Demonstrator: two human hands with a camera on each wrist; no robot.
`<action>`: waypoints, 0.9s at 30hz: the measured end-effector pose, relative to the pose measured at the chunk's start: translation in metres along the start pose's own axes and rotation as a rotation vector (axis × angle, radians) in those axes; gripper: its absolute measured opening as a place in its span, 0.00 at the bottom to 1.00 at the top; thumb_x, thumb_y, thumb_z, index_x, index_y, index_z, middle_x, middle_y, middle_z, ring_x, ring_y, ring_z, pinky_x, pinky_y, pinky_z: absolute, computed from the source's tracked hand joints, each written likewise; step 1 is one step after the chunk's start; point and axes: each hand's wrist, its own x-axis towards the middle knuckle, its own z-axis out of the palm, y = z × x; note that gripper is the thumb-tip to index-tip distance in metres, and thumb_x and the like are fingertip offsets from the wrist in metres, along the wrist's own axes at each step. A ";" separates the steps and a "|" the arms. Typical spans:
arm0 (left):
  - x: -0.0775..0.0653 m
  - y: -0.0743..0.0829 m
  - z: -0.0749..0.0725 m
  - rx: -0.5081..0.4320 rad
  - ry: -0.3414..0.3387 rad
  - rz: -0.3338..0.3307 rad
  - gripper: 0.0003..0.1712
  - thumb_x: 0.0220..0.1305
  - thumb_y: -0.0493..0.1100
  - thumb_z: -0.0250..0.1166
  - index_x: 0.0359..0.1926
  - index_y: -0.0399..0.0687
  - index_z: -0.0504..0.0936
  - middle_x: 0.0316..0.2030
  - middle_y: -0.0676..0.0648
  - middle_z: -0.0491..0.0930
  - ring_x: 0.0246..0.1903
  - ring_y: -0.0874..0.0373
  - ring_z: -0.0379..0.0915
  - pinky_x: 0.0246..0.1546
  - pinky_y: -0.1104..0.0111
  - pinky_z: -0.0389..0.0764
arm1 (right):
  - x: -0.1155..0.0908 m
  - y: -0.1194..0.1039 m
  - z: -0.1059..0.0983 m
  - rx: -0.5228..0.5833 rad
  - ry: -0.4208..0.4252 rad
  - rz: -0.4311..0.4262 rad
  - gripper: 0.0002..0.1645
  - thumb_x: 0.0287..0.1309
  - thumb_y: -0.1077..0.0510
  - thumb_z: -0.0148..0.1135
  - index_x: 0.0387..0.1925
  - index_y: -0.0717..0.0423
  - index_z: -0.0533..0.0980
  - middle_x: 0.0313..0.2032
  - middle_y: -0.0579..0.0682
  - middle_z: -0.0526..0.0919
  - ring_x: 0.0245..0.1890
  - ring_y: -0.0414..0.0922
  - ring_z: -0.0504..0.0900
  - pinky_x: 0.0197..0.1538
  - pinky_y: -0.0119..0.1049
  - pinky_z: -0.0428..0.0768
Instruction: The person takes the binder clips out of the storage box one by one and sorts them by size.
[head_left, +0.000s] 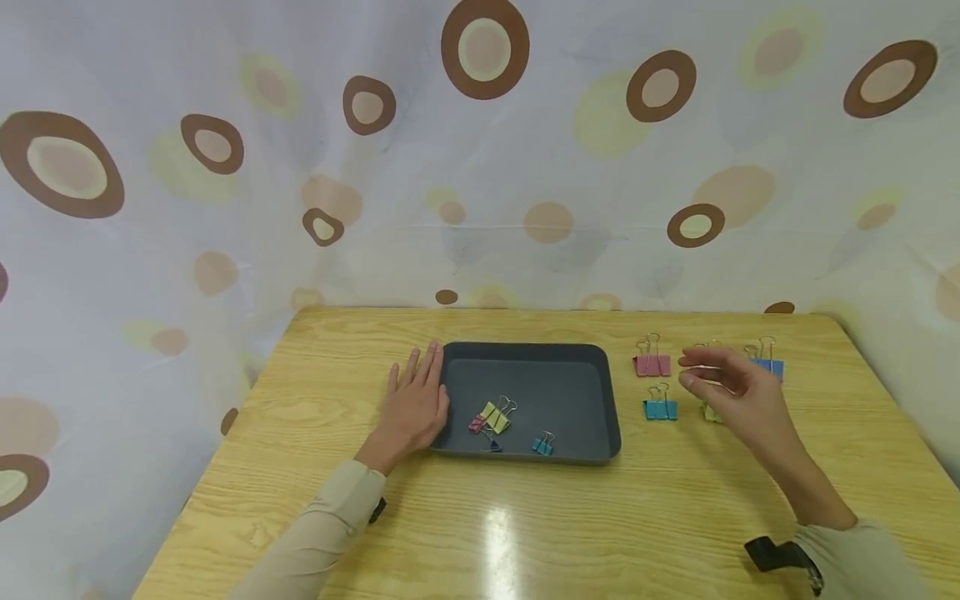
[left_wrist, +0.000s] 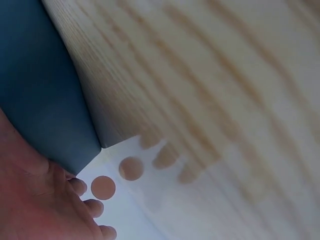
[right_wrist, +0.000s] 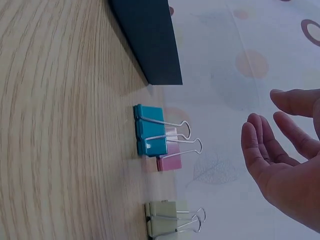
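Observation:
My left hand [head_left: 411, 412] rests with straight fingers against the left edge of the dark grey tray [head_left: 609, 400]. In the tray lie a yellow binder clip [head_left: 496, 417], a small pink one [head_left: 477, 423], a small dark blue one [head_left: 495, 446] and a small teal one [head_left: 543, 444]. My right hand [head_left: 738, 396] hovers over the table right of the tray, thumb and fingers apart, holding nothing. Near it stand a pink binder clip [head_left: 653, 366], a teal binder clip [right_wrist: 152, 131], a yellow-green binder clip [right_wrist: 162, 219] and a blue binder clip [head_left: 772, 367]. The hand partly hides the yellow-green and blue ones.
The wood-grain table [head_left: 420, 533] carries the tray and clips. A patterned cloth [head_left: 510, 167] with brown rings hangs behind its far edge and on the left. Dark straps show near both sleeves.

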 end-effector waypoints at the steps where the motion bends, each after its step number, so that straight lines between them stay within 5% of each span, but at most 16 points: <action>1: 0.000 0.000 0.000 0.005 0.000 -0.001 0.37 0.81 0.48 0.41 0.82 0.40 0.43 0.82 0.43 0.44 0.79 0.41 0.40 0.75 0.41 0.45 | 0.001 -0.001 0.003 -0.005 -0.005 -0.001 0.19 0.67 0.69 0.63 0.59 0.67 0.77 0.52 0.52 0.84 0.50 0.35 0.84 0.49 0.23 0.80; 20: 0.002 0.001 0.001 0.018 0.016 0.011 0.37 0.81 0.48 0.42 0.82 0.40 0.44 0.81 0.43 0.45 0.79 0.41 0.40 0.75 0.41 0.46 | 0.006 -0.021 0.069 0.136 -0.151 -0.045 0.22 0.64 0.72 0.65 0.59 0.71 0.76 0.51 0.49 0.82 0.52 0.45 0.83 0.51 0.30 0.82; 27: -0.001 0.000 0.002 -0.007 0.014 0.001 0.36 0.81 0.47 0.41 0.82 0.40 0.44 0.81 0.43 0.44 0.80 0.41 0.38 0.74 0.40 0.44 | 0.005 -0.016 0.099 0.150 -0.241 0.004 0.22 0.65 0.70 0.66 0.60 0.69 0.75 0.56 0.64 0.79 0.52 0.50 0.83 0.52 0.29 0.82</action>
